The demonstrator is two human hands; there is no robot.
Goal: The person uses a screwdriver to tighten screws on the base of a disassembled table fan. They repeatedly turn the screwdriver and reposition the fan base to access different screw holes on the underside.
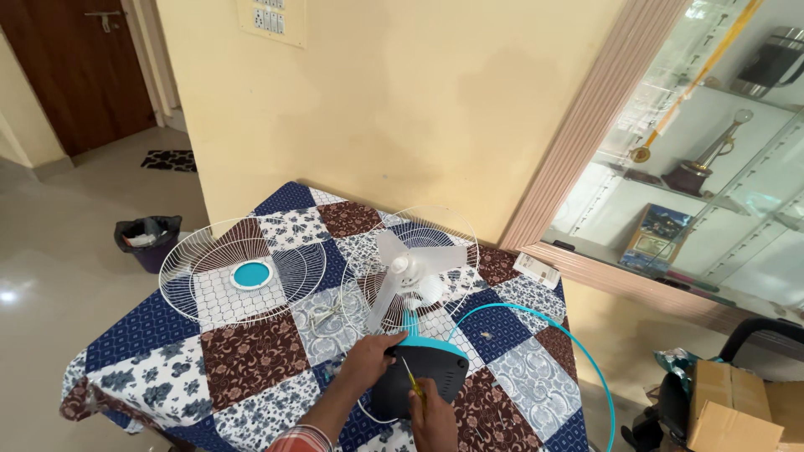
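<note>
The fan (416,335) lies on its back on the tabletop (251,360), blades (413,272) facing the wall. The left hand (368,358) is clenched on the dark motor housing and steadies it. The right hand (434,416) holds a yellow screwdriver (411,381), its tip at the housing. I judge the work to be at the screws of the rear housing. The next move calls for keeping the tip straight in the screw. The front guard (243,272) lies apart, to the left.

Printed cloth table cover (251,360); white wire grille (218,280); translucent plastic blades (414,272); matt fan base (431,372).
</note>
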